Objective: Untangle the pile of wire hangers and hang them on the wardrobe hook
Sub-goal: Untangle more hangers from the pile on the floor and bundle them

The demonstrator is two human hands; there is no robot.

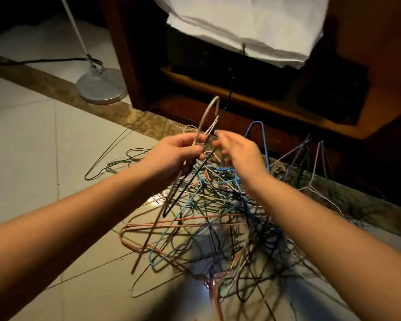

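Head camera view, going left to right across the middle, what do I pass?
Lamp base → left hand, gripping a pale hanger → right hand → dark box.

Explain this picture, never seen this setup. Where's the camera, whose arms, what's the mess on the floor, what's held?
There is no machine here: a person works with bare hands. The single picture comes from a wide-angle camera worn on their head, looking forward and down, so the two forearms entering from the bottom are the wearer's own.

On the pale tiled floor lies a tangled pile of coloured wire hangers in blue, pink, green and black. The left hand grips the neck of a pale pinkish-white wire hanger, held above the pile. A thin black wire hanger runs close beside it. The right hand reaches in at the necks with bent fingers; motion blur hides whether it pinches a wire.

Behind are a dark wooden cabinet, a hanging white cloth and a round metal lamp base.
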